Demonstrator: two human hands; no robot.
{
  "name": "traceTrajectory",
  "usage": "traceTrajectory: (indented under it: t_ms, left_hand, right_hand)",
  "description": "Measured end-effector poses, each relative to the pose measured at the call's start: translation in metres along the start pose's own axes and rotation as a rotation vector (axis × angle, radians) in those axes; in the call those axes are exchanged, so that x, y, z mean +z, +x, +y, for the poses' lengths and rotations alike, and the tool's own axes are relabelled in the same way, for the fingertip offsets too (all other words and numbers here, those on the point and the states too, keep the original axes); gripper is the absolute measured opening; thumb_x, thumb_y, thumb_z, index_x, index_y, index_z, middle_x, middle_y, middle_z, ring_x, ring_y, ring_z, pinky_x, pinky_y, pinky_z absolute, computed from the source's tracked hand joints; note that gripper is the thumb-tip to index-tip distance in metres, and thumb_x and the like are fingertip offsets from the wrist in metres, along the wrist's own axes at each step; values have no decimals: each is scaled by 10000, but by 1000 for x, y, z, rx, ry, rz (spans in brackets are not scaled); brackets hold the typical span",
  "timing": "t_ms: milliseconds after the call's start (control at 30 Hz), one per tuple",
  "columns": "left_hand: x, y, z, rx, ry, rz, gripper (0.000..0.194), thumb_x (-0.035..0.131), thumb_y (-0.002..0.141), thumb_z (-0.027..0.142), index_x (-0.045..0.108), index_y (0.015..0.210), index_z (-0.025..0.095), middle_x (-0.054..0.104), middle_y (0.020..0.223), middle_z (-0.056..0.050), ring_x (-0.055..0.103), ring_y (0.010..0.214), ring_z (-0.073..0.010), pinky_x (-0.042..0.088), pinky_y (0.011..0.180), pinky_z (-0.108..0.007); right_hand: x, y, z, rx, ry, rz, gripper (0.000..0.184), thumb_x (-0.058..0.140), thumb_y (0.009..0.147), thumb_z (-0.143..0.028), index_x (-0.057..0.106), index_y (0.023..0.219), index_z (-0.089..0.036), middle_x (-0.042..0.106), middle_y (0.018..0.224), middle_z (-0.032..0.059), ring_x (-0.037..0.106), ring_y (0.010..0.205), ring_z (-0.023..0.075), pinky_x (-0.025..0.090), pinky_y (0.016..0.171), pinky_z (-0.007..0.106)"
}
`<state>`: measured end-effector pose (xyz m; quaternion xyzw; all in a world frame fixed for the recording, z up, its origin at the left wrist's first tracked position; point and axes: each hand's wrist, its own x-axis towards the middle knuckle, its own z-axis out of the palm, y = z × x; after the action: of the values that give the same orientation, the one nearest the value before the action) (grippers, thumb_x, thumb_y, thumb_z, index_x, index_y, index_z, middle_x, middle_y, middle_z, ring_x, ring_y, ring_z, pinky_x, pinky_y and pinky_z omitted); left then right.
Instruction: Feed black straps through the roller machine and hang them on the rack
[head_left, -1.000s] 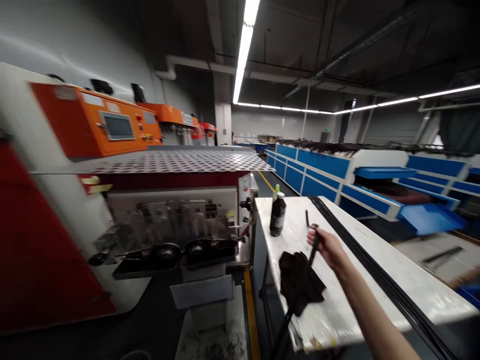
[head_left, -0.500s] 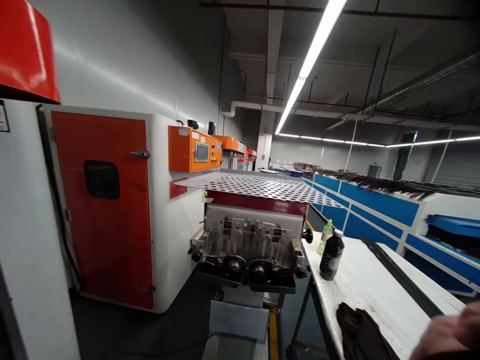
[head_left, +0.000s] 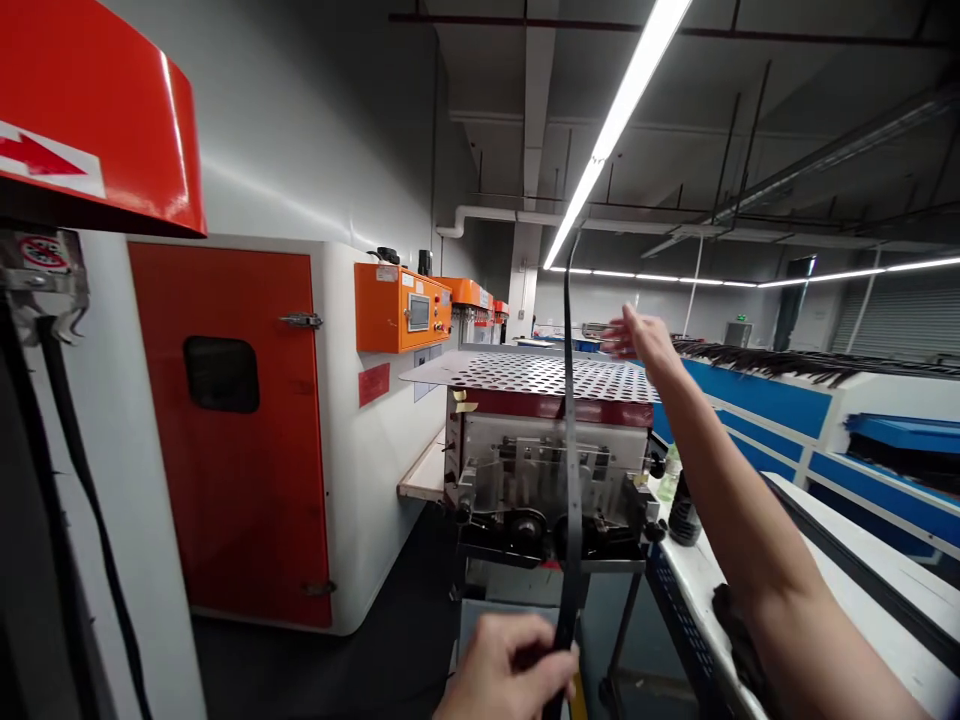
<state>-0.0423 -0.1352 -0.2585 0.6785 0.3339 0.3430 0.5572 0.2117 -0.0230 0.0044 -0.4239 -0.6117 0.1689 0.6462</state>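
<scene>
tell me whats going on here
A person's left hand grips a long black strap low down, and the strap stands up in front of a machine. The right hand is up beside the strap, apart from it in this view. A dark bottle stands on the white table, partly behind the right arm.

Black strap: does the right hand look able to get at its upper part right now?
Probably yes: the right hand is open and raised beside the black strap, with nothing visibly in between; the left hand holds it lower down.
</scene>
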Motion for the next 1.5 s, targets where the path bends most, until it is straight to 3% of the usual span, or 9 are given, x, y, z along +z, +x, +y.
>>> traceTrajectory:
  t_ms: [200,333,433,533,667,800,900,1167,1500]
  left_hand:
    - [-14,31,25,132,30,-43,343,621,793,462,642,699,132,660,640,-10,449,422,-63,347,406,-195]
    - [-34,52,26,99,112,-126,524,483,839,602,653,706,124,514,469,29,399,338,-68,263,340,-207]
    - [-54,85,67,151,57,-123,506,460,852,612,630,813,138,589,570,7,433,374,-62,235,336,-198]
    - [-74,126,143,296,-27,-176,272,622,830,413,619,829,141,687,867,-57,458,488,-21,266,394,-178]
    - [-89,167,245,506,44,-164,143,687,803,272,676,814,130,629,798,-36,457,543,-20,305,461,-222]
    - [-84,180,298,658,55,-83,91,702,799,185,656,743,129,600,739,-32,436,520,-18,252,450,-258]
    - [-77,178,297,721,105,-40,86,679,820,178,646,754,134,634,776,-51,467,523,-22,269,456,-256]
    - [-69,170,242,742,211,79,100,590,868,146,576,769,134,611,734,-18,481,494,-25,396,454,-216]
    - [-74,174,210,751,265,44,112,593,863,194,559,769,145,586,704,7,496,485,-36,435,439,-208]
  right_hand:
    - [42,-170,65,264,-31,-431,486,484,898,-608,600,736,-165,557,524,-6,435,405,90,287,394,229]
    - [64,-218,78,291,155,-465,374,601,873,-521,502,735,-188,441,524,-67,354,440,64,266,406,193]
    - [65,-218,71,314,139,-585,349,590,884,-508,527,777,-183,477,580,-49,415,474,76,325,416,191]
    - [57,-194,51,245,31,-696,324,599,884,-491,547,803,-181,542,680,-21,509,548,100,406,466,209]
    - [45,-132,23,-96,-159,-533,305,597,889,-464,535,768,-191,542,713,-15,576,612,127,469,537,242]
    - [40,-78,22,-369,-302,-350,332,587,893,-464,515,706,-199,544,726,-1,580,623,137,499,577,268]
    - [43,-64,39,-439,-359,-311,330,577,903,-447,510,694,-201,553,726,7,575,623,139,509,585,277]
    - [55,-72,61,-354,-203,-359,182,568,911,-371,532,844,-206,591,745,6,613,622,139,556,558,274]
    - [65,-79,78,-292,-175,-436,256,522,931,-424,480,780,-220,656,750,27,672,693,180,550,623,294]
